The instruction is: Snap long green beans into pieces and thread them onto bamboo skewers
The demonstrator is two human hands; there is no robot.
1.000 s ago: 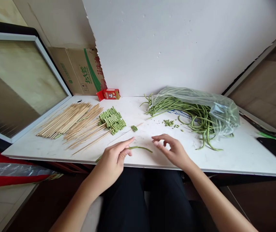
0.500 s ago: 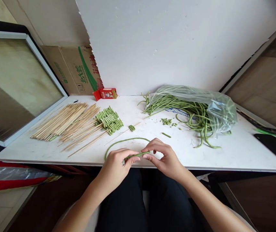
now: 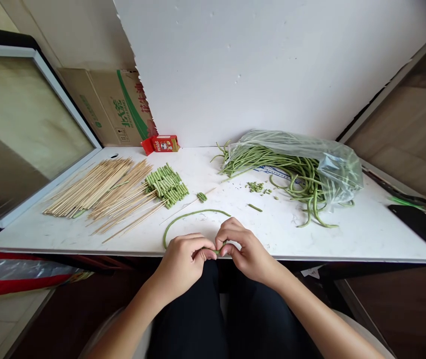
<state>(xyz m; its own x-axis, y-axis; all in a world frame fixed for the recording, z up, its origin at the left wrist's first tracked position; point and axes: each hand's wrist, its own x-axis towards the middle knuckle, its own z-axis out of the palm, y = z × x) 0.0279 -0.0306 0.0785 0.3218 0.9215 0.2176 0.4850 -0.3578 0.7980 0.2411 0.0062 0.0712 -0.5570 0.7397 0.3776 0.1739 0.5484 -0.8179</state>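
Just over the front edge of the white table (image 3: 283,239), above your dark trousers (image 3: 186,314), your two hands meet fingertip to fingertip. Your left hand (image 3: 187,264) has its thumb and fingers drawn together in a pinch on a long green bean (image 3: 205,211), and your right hand (image 3: 245,253) pinches in the same way right beside it, fingers curled and barely parted from the thumb. Only a short green stretch shows between your fingertips; the remaining length curves out from behind your left hand and arcs over the tabletop towards your right knuckles. Whether the palms grip anything more, you cannot tell from this angle. At the far right near the edge lies a flat black object (image 3: 418,227). Beyond your right hand rests a short bean piece (image 3: 255,207), and further left a single skewer (image 3: 183,207) carries a small block of cut pieces. Past it on your left are the stacked bean skewers (image 3: 166,184), with a heap of bare sticks (image 3: 89,187) beside them. Across from those sit small green trimmings (image 3: 254,187), then a clear plastic bag (image 3: 342,174) with whole beans (image 3: 272,159) spilling out. At the back stand a little red box (image 3: 166,144), a cardboard carton (image 3: 104,107) and a white board (image 3: 235,65).
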